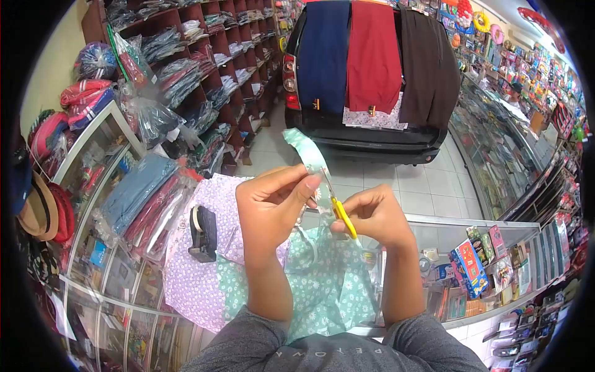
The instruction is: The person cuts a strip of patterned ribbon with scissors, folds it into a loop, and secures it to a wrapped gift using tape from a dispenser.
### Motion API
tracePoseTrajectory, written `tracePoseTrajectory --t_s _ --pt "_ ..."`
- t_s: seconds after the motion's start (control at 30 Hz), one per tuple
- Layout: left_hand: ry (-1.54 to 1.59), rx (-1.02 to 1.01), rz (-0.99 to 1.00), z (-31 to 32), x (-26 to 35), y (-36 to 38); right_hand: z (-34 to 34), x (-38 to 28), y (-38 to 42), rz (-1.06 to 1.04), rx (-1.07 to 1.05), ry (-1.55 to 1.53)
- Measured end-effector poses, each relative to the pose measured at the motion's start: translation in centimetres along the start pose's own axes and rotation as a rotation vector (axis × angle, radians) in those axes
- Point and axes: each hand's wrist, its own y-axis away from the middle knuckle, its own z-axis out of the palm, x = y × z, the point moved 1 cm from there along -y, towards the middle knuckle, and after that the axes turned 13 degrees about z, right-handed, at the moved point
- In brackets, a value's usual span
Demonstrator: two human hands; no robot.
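My left hand [269, 208] pinches a pale mint-green strip of fabric [307, 150] between thumb and fingers; its free end curls up and away from me. In my right hand [381, 218] are yellow-handled scissors [342, 216], their blades pointing up at the strip beside my left thumb. Below both hands spreads a green cloth with white flowers [331, 291], close to my body. A lilac floral cloth [192, 279] lies to the left on the glass counter. On it stands a black tape dispenser [202, 234], left of my left forearm.
Plastic-wrapped clothes [145, 204] are stacked on the counter at left, before shelves of packed garments [217, 56]. A black car [372, 133] with trousers draped over its rear stands ahead. Boxed goods [469, 268] lie at right on the glass showcase [427, 232].
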Motion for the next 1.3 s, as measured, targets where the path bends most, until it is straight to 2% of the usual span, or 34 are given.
tracePoseTrajectory --t_s 0.27,0.57,0.9,0.97,1.3 --pt "0.121 -0.092 -0.021 -1.0 -0.5 0.0 -0.5 0.1 -0.4 0.008 0.007 0.095" --pt "-0.001 0.041 -0.066 -0.5 -0.5 -0.2 -0.5 0.0 -0.3 0.004 0.002 0.119" --pt "-0.002 0.064 -0.044 -0.3 -0.2 -0.2 0.0 0.1 -0.5 0.031 0.017 0.048" --pt "0.012 0.081 -0.037 -0.2 -0.1 -0.1 0.1 0.1 -0.5 0.009 -0.031 0.012" --pt "0.0 0.031 -0.062 0.0 -0.1 -0.2 -0.1 -0.1 -0.3 0.014 -0.027 0.002"
